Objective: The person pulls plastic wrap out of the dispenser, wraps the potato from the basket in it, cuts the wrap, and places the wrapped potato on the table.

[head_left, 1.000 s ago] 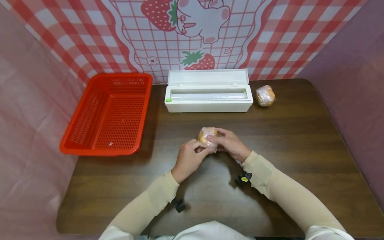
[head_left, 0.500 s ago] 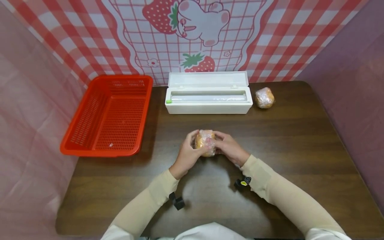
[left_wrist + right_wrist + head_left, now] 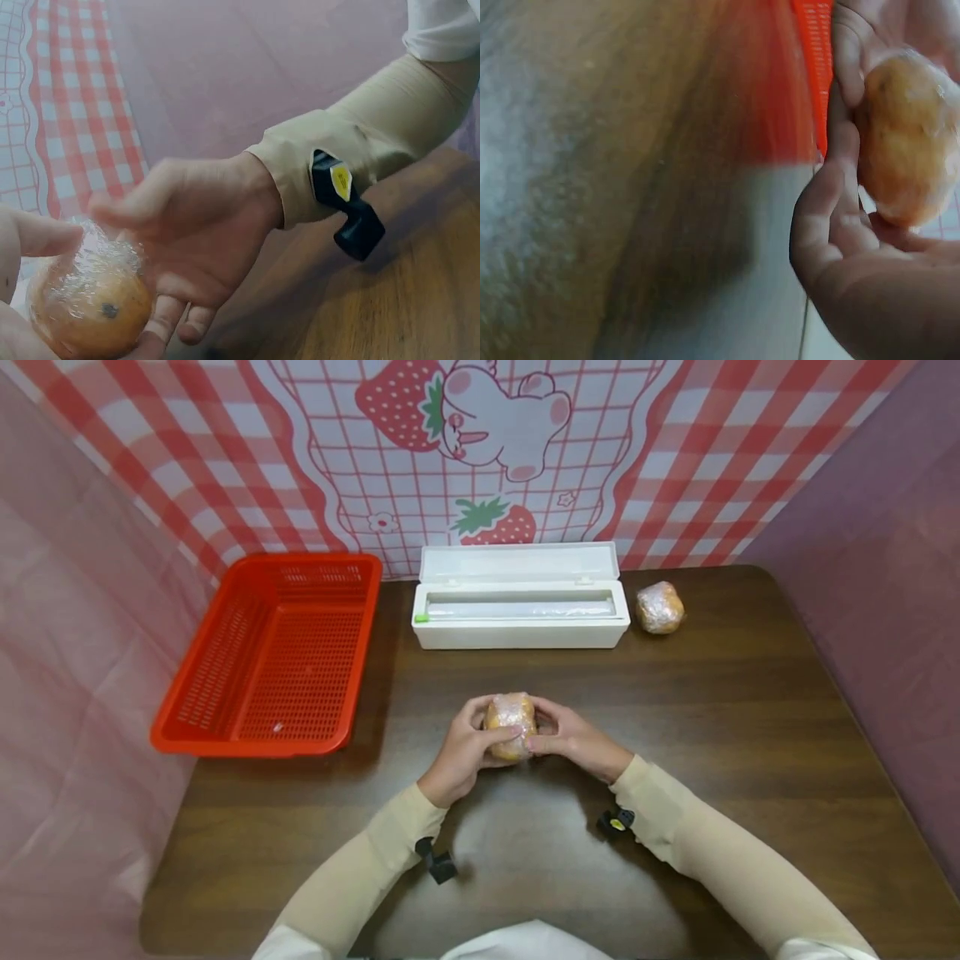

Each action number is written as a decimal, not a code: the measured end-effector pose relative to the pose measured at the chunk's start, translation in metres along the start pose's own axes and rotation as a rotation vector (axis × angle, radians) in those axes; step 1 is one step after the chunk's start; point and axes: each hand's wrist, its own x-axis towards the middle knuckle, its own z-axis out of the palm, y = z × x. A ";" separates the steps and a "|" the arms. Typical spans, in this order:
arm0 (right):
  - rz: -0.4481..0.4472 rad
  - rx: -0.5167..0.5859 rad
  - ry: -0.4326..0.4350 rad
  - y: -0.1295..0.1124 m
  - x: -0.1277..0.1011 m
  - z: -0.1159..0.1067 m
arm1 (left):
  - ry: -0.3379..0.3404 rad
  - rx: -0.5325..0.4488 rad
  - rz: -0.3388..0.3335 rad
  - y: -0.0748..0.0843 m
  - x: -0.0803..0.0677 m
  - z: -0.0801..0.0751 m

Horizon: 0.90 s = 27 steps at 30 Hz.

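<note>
we have turned the wrapped orange [image 3: 511, 725] between our hands since a second ago: then our right hand [image 3: 572, 742] lay over its top with fingers across it and our left hand [image 3: 465, 750] pinched it from below left. now both hands cup its sides, fingers curled round it, its film-covered top bare toward us. our hands have also drifted slightly nearer our body on the table [image 3: 750, 710].

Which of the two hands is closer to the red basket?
Left. The left hand holds the wrapped orange on the side toward the red basket; the right hand holds it from the far side, farther from the basket.
</note>
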 end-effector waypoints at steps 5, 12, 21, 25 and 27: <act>0.022 -0.054 0.055 0.003 0.005 0.007 | 0.044 -0.027 -0.025 -0.001 0.000 0.001; 0.051 -0.071 0.113 0.008 0.005 0.010 | 0.091 -0.006 -0.036 -0.004 0.001 0.001; 0.083 -0.013 0.180 0.007 0.006 0.013 | 0.143 -0.004 -0.012 -0.005 0.003 0.004; 0.099 0.026 0.196 0.007 0.007 0.012 | 0.155 0.000 -0.001 -0.006 0.004 0.006; 0.099 0.040 0.198 0.008 0.007 0.011 | 0.160 0.003 0.007 -0.006 0.004 0.007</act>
